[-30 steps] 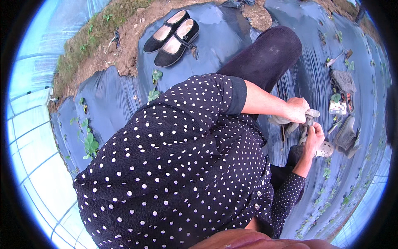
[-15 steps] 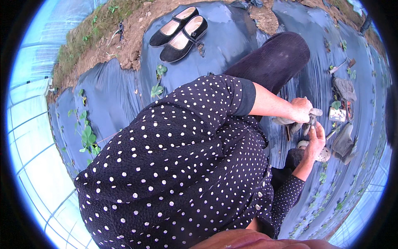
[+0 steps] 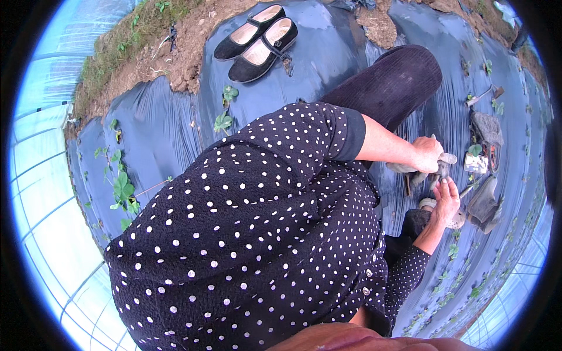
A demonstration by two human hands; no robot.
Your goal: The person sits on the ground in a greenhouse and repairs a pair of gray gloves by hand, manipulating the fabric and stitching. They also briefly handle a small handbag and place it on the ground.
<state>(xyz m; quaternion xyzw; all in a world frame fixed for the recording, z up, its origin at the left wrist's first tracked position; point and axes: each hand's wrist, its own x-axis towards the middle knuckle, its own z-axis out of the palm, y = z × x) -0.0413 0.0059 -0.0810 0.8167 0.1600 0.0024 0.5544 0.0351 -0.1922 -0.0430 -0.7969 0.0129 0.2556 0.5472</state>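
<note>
A dirty grey cloth glove (image 3: 440, 169), its fingers sticking out, is gathered between my two hands in front of my bent leg. My left hand (image 3: 428, 153) comes from above with its fingers closed round the glove's upper part. From below, my right hand (image 3: 446, 198) pinches a lower finger of the glove between thumb and fingertips. Part of the glove is hidden behind my left hand. Beneath my right forearm shows a pale clog with holes (image 3: 457, 220).
Dark plastic sheeting (image 3: 170, 134) covers the ground, with small green plants (image 3: 123, 188) growing through it. Black strap shoes (image 3: 262, 52) lie at the far left. To the right are a dark grey cloth (image 3: 487, 128), a small white box (image 3: 476, 163), grey fabric (image 3: 483, 205) and a small hand tool (image 3: 485, 95).
My right hand has shifted slightly along the glove, still pinching it. My left hand keeps its hold. The whole view has shifted a little.
</note>
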